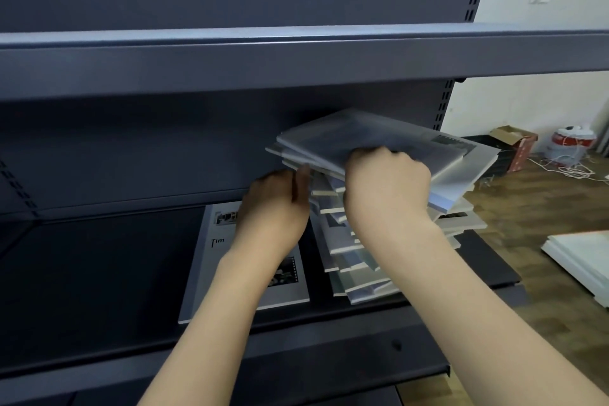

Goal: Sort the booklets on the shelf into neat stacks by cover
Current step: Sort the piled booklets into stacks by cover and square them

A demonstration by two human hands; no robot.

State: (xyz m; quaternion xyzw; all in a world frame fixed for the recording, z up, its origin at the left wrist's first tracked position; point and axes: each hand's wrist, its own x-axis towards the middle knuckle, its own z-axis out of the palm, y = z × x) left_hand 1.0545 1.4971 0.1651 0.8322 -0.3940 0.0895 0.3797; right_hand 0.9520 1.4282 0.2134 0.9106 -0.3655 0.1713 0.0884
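Note:
A messy pile of grey booklets leans on the right part of the dark shelf. My right hand is closed on a bundle of several booklets, lifted and tilted above the pile; they look blurred. My left hand sits at the pile's left side, thumb up against the booklets' edges. Under my left forearm lies a single grey booklet, flat on the shelf, with film-strip pictures and the letters "Tim" on its cover.
An upper shelf board hangs close above the hands. Right of the shelf unit are a wooden floor, a cardboard box, a red and white container with cables and white panels.

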